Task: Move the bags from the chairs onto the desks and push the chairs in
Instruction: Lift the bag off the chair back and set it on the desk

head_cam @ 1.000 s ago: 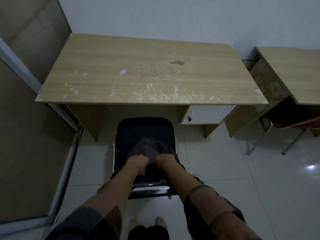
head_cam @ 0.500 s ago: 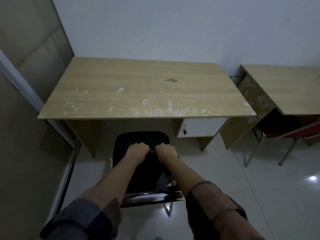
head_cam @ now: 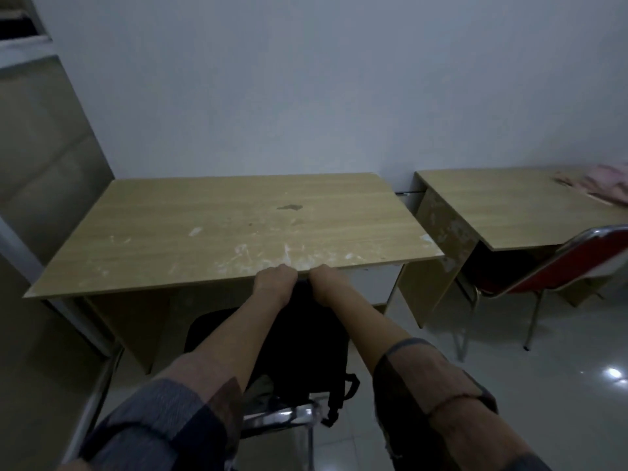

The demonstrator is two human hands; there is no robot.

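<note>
A black backpack (head_cam: pixel 307 345) hangs in the air above a black chair (head_cam: pixel 207 331), its top level with the front edge of the wooden desk (head_cam: pixel 217 229). My left hand (head_cam: pixel 273 282) and my right hand (head_cam: pixel 324 278) sit side by side, both closed on the top of the backpack. A strap dangles at the bag's lower right. The chair stands in front of the desk, its chrome backrest rail (head_cam: pixel 282 418) near me.
A second wooden desk (head_cam: pixel 503 205) stands at the right with a pink cloth item (head_cam: pixel 608 185) on its far corner. A red chair (head_cam: pixel 564 270) with chrome legs is tucked partly under it. A partition wall lies to the left, with tiled floor below.
Both hands have lifted the backpack off the chair seat, up and forward to the desk's front edge. The view has tilted upward, showing more wall and the second desk.
</note>
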